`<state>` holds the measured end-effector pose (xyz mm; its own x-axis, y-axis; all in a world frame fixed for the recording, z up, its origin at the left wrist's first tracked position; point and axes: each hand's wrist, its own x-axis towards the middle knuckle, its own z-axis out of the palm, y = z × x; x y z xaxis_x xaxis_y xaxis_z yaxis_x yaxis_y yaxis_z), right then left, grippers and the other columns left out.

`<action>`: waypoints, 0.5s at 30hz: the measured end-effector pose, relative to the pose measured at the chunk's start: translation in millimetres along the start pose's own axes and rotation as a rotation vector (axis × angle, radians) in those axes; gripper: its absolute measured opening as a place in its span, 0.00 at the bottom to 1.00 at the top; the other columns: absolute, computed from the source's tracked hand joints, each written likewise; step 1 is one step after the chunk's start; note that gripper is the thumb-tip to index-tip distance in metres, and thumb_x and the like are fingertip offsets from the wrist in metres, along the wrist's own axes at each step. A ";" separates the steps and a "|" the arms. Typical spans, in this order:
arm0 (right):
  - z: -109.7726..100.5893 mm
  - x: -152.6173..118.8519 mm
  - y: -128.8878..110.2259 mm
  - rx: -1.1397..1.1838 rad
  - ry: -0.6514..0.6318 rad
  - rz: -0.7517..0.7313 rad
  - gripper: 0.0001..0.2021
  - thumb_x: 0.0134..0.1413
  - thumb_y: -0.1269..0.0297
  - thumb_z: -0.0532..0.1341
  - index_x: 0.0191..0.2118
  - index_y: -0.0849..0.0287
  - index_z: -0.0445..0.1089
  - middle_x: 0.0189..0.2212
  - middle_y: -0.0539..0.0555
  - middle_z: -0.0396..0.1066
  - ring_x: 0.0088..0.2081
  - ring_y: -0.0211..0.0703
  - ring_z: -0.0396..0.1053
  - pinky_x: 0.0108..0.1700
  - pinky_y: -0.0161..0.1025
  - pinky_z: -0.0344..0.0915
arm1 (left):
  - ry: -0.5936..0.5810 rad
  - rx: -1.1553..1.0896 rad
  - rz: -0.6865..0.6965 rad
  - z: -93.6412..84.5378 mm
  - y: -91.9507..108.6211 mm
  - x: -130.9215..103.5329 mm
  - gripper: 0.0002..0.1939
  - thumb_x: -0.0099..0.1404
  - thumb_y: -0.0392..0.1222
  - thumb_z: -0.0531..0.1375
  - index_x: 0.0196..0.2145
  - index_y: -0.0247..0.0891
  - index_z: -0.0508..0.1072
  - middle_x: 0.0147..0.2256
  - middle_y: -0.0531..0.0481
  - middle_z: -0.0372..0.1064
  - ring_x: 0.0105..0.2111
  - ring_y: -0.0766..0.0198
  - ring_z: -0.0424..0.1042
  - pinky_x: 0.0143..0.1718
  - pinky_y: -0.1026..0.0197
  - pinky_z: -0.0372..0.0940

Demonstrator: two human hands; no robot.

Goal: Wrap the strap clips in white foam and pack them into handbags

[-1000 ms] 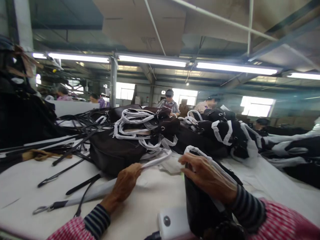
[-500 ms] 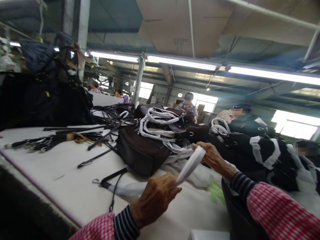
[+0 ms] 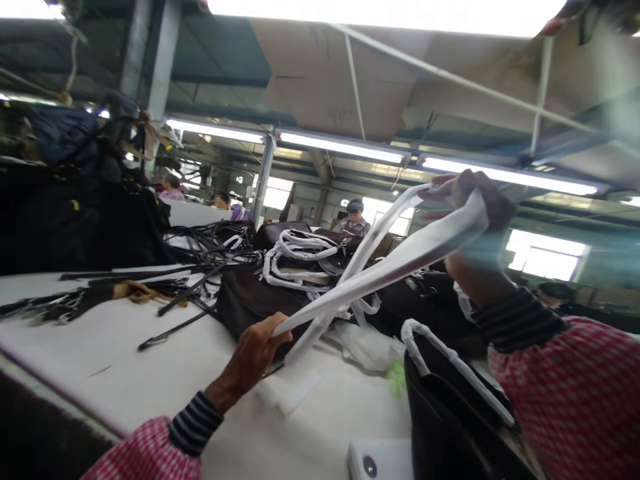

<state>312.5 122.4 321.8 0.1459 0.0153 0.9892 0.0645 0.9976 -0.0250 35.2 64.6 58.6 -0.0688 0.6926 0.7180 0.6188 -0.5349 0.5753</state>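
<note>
A long strap wrapped in white tissue stretches between my two hands, doubled over at the right end. My left hand is closed on its lower end, low over the white table. Raised high on the right, my right hand grips the looped end and is slightly blurred. One length of the strap hangs down past my left hand toward the table. Close below my right arm stands a dark bag with a white-wrapped handle.
Dark bags with wrapped handles are piled across the table. Loose black straps with metal clips lie at left, beside a large black stack. A white box sits at the front. A person stands behind the pile.
My right hand has risen up and to the right, pulling the wrapped strap up into a long loop. My left hand has shifted left. The view has tilted, showing more of the bag at right.
</note>
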 end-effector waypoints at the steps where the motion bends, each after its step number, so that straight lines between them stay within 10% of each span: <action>1: -4.3 8.3 -1.9 0.009 0.006 -0.006 0.14 0.66 0.58 0.60 0.29 0.57 0.68 0.30 0.52 0.72 0.31 0.41 0.72 0.31 0.41 0.72 | -0.015 -0.027 -0.008 -6.4 3.9 5.1 0.20 0.76 0.54 0.50 0.34 0.40 0.71 0.30 0.52 0.71 0.32 0.61 0.72 0.37 0.61 0.64; 8: -51.5 64.3 -26.9 -0.033 0.131 0.106 0.16 0.73 0.55 0.49 0.34 0.55 0.63 0.42 0.59 0.72 0.38 0.42 0.74 0.34 0.42 0.72 | -0.325 -0.378 -0.107 -42.0 73.4 28.4 0.20 0.72 0.57 0.57 0.39 0.36 0.76 0.31 0.49 0.76 0.31 0.62 0.74 0.35 0.63 0.68; 15: -143.7 121.7 -72.3 -0.257 -0.141 0.160 0.22 0.73 0.40 0.40 0.45 0.50 0.61 0.51 0.54 0.72 0.54 0.37 0.70 0.51 0.42 0.71 | -0.623 -0.552 -0.193 -0.7 155.0 -1.9 0.30 0.67 0.71 0.56 0.40 0.38 0.77 0.20 0.52 0.67 0.16 0.71 0.54 0.16 0.69 0.46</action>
<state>467.5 42.5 423.2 0.0370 0.1975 0.9796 0.3018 0.9323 -0.1994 130.7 -19.9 146.7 0.4093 0.8488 0.3347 0.1591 -0.4277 0.8898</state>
